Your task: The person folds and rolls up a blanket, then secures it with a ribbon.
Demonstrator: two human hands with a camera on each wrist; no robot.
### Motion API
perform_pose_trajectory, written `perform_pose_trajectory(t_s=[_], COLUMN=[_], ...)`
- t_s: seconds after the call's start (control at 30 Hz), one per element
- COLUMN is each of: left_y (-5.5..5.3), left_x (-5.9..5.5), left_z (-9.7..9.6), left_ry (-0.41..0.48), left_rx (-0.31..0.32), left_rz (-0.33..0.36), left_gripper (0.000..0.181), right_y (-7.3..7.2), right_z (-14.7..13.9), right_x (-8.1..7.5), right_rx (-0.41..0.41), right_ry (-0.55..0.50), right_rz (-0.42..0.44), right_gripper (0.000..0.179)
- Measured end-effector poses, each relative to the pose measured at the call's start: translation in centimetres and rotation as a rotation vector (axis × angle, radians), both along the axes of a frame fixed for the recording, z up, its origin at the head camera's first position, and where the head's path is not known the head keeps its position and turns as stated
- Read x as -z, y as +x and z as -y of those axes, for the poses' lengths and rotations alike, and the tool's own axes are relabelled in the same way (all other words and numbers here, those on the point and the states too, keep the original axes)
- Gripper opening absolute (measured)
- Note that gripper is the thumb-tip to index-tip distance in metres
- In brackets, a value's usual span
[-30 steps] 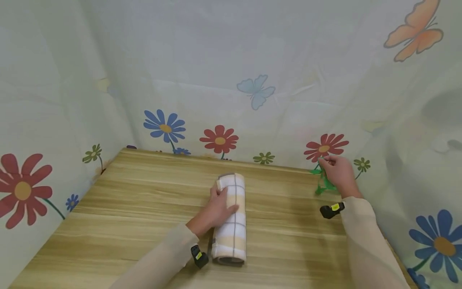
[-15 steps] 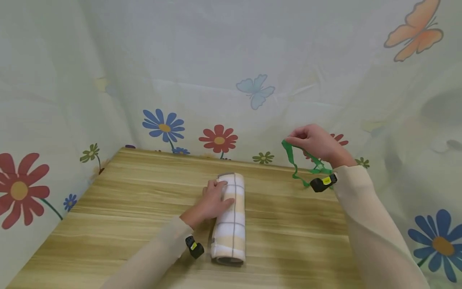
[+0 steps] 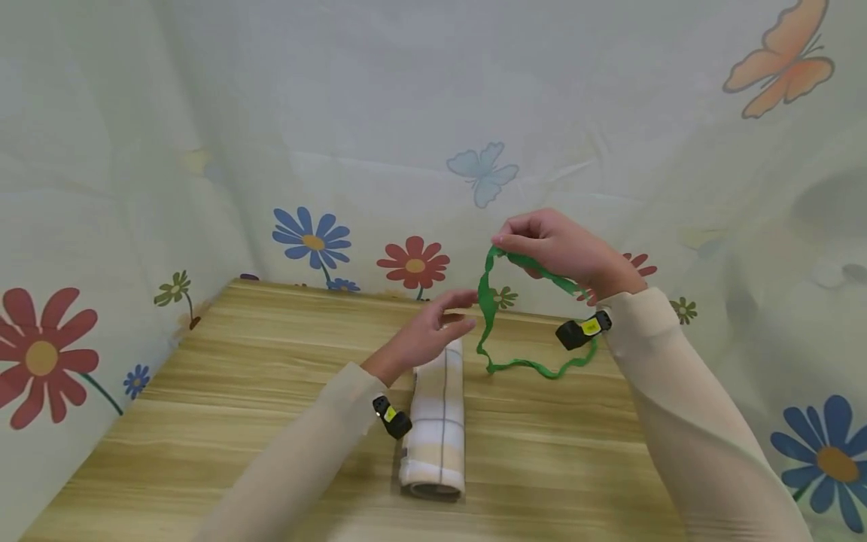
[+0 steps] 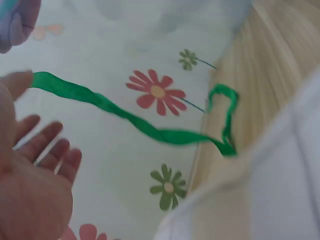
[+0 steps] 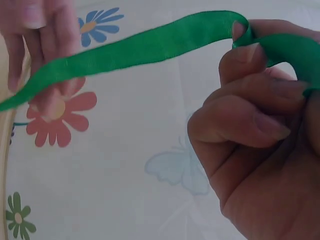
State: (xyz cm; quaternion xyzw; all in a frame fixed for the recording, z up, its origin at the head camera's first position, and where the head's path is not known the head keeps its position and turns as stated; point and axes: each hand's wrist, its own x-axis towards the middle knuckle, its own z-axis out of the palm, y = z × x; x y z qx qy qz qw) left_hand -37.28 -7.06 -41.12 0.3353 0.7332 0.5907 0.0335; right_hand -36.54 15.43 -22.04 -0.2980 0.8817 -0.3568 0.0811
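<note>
A green ribbon (image 3: 486, 297) hangs in a loose loop from my right hand (image 3: 558, 245), whose thumb and forefinger pinch it in the air above the back of the table. In the right wrist view the ribbon (image 5: 150, 49) runs flat from those fingertips toward my other hand. My left hand (image 3: 427, 335) reaches toward the hanging ribbon with fingers spread and relaxed, the fingertips right beside it. Below that hand a rolled checked towel (image 3: 436, 429), white and beige with grey lines, lies lengthwise on the table; its far end is partly hidden by the hand.
The wooden table (image 3: 271, 361) ends at the back against a pale curtain (image 3: 379, 98) printed with flowers and butterflies. More of the curtain closes in both sides. Each wrist wears a small black camera, such as the right one (image 3: 576, 333).
My right hand has lifted the green ribbon from the table's back right corner and brought it left. My left hand has let go of the rolled towel and risen toward the ribbon.
</note>
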Motion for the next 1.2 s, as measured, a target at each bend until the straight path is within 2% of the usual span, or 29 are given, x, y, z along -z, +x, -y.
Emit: perform_pose_trajectory(t_s=[0.1,0.2,0.23,0.3,0.37,0.5,0.67,0.77,0.93,1.07,1.2], left_y=[-0.3,-0.3,-0.2,-0.1,0.0,0.1,-0.1,-0.1,0.2,0.3,0.3], left_x=[-0.8,-1.3,-1.3,-1.3,-1.2,-1.0,-1.2,-1.5,-1.9,-2.1,-2.3], left_z=[-1.0,-1.8,-2.0,-2.3,-2.3,-1.7,-0.1,1.2,3.4,4.9,6.2], left_ry=[0.252,0.461,0.513,0.567,0.596,0.615,0.601,0.55,0.427,0.338,0.271], left_rx=[0.177,0.373,0.433,0.507,0.545,0.546,0.491,0.46,0.458,0.447,0.426], left_rz=[0.077,0.221,0.267,0.328,0.366,0.387,0.365,0.344,0.326,0.294,0.273], left_gripper=[0.039,0.037,0.038,0.038,0.037,0.039,0.043,0.038,0.032,0.03,0.029], right_y=[0.1,0.2,0.2,0.4,0.5,0.8,1.2,1.7,2.7,3.4,4.1], right_z=[0.5,0.8,0.8,0.8,0.5,-0.8,-2.9,-3.9,-5.5,-7.4,-9.2], right_x=[0.0,0.2,0.2,0.3,0.5,0.8,1.5,2.0,3.0,3.7,4.7], right_rx=[-0.049,-0.098,-0.112,-0.134,-0.147,-0.163,-0.185,-0.212,-0.239,-0.197,-0.157], right_ry=[-0.071,-0.123,-0.134,-0.147,-0.155,-0.177,-0.228,-0.265,-0.342,-0.425,-0.573], right_rz=[0.094,0.172,0.192,0.222,0.239,0.262,0.255,0.236,0.196,0.187,0.241], right_gripper=[0.037,0.034,0.034,0.035,0.035,0.033,0.031,0.032,0.032,0.032,0.033])
